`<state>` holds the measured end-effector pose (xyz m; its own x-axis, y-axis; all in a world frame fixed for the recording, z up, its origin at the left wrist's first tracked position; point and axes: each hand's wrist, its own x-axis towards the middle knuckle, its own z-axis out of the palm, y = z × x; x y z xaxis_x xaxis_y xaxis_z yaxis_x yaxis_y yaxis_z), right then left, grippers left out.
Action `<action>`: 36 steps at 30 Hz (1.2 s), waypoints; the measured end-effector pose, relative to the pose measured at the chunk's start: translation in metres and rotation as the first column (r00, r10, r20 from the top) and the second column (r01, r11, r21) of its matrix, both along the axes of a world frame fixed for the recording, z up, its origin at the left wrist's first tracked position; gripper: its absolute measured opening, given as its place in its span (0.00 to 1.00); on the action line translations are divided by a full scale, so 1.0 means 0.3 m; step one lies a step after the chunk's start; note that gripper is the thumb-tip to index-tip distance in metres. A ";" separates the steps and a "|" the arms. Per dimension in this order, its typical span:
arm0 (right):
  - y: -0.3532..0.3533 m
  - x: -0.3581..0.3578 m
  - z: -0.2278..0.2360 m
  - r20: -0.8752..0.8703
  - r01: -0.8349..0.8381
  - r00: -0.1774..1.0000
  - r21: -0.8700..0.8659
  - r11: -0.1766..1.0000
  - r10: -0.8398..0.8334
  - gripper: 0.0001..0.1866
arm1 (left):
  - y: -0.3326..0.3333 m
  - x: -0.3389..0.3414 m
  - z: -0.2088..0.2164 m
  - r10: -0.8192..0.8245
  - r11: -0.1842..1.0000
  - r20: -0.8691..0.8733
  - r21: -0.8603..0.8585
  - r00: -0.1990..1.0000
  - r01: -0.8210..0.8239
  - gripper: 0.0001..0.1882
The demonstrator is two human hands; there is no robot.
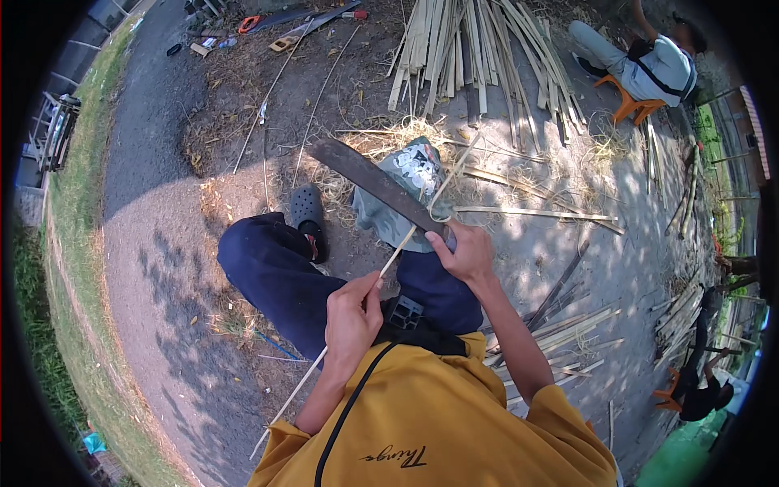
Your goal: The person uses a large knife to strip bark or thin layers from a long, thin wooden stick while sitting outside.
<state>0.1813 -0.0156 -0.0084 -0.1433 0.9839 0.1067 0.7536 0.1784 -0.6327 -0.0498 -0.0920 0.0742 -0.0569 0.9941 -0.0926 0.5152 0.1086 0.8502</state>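
Note:
My left hand (352, 315) is closed around a thin pale bamboo strip (311, 371), which runs from beside my left forearm up past my lap. In my right hand (468, 253) is a machete (372, 180), its dark broad blade pointing to the upper left and its handle hidden in the fingers. The strip meets the blade close to my right hand, and a thin curl of shaving (439, 216) bends there. Beneath the blade, a grey-green camouflage cloth (375, 213) with a white print covers my right knee.
Long split bamboo slats (458, 49) lie piled ahead, with more slats (560, 341) at my right. Saws (304, 31) rest on the ground at the far left. Two people sit on orange stools (635, 105) to the right. Shavings (389, 150) surround the cloth.

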 end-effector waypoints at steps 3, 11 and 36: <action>0.022 0.005 -0.018 -0.076 0.116 0.989 -0.123 0.986 -0.125 0.25 | -0.062 -0.036 0.044 0.024 0.999 0.011 -0.035 1.000 -0.023 0.09; -0.005 0.002 0.011 0.053 -0.063 0.997 0.035 0.997 0.061 0.28 | -0.042 -0.024 0.027 -0.022 0.999 -0.009 -0.032 1.000 0.022 0.08; 0.202 0.036 0.146 0.285 -0.091 0.956 0.063 0.994 0.069 0.33 | 0.113 -0.021 -0.124 0.102 0.995 0.227 -0.019 0.968 -0.101 0.10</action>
